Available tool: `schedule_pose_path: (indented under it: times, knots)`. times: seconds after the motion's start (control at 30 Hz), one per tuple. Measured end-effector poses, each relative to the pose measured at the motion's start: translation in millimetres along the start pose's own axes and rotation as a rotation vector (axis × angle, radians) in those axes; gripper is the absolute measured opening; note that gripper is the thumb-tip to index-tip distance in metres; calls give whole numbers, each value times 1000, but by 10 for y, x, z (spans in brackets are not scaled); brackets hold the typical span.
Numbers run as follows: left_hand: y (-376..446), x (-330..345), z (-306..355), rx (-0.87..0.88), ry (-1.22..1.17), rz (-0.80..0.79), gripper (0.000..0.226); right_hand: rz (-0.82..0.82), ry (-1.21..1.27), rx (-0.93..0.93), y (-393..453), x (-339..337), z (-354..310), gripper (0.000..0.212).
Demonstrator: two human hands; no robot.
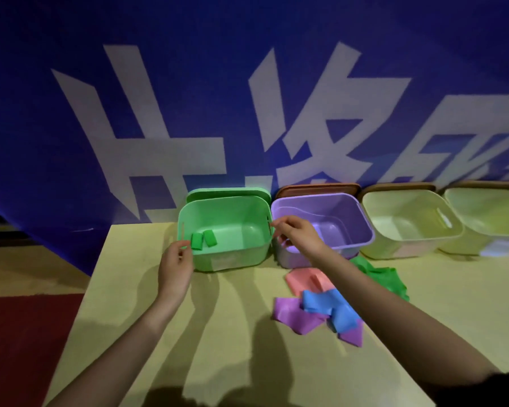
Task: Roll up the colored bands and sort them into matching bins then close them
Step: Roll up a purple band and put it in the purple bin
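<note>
The green bin (232,214) stands open at the table's back, with two rolled green bands (202,239) lying in its left corner. Its green lid (227,191) leans behind it. My left hand (175,268) pinches the bin's left rim. My right hand (296,236) grips the right rim, between the green bin and the purple bin (344,212). Loose bands lie in a heap to the right: green (385,277), pink (304,279), blue (326,304) and purple (294,315).
Two pale yellow bins (409,221) (488,215) stand open to the right of the purple one, with brown lids (318,188) propped behind them. A blue banner hangs just behind the bins. The table's left edge (80,304) drops to a red floor.
</note>
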State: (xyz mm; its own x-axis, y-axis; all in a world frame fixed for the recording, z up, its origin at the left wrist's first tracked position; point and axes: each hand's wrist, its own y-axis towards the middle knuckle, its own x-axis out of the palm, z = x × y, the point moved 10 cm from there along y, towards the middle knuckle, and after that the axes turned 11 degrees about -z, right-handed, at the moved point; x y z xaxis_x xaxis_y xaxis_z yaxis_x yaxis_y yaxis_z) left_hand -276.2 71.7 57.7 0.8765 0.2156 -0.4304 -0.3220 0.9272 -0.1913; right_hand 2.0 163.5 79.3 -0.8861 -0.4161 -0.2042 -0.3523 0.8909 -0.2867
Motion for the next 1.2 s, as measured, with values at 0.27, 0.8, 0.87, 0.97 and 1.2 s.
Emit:
schedule_pose_path:
  times: [0.27, 0.8, 0.87, 0.97, 1.2]
  knots:
    - [-853, 1613, -113, 1, 231, -595, 18, 30, -149, 271, -1105, -377, 1588, 25]
    - [-1074, 2455, -882, -407, 448, -425, 34, -433, -828, 154, -749, -94, 2113, 45]
    - [-1071, 2522, -949, -421, 406, -408, 34, -459, -863, 158, -681, -103, 2177, 41]
    - [-1037, 2625, -1004, -456, 235, -385, 33, -520, -936, 138, -612, -121, 2203, 26]
    - [-934, 2517, -522, -421, -278, -203, 16, -353, -878, -273, -668, -268, 1368, 11]
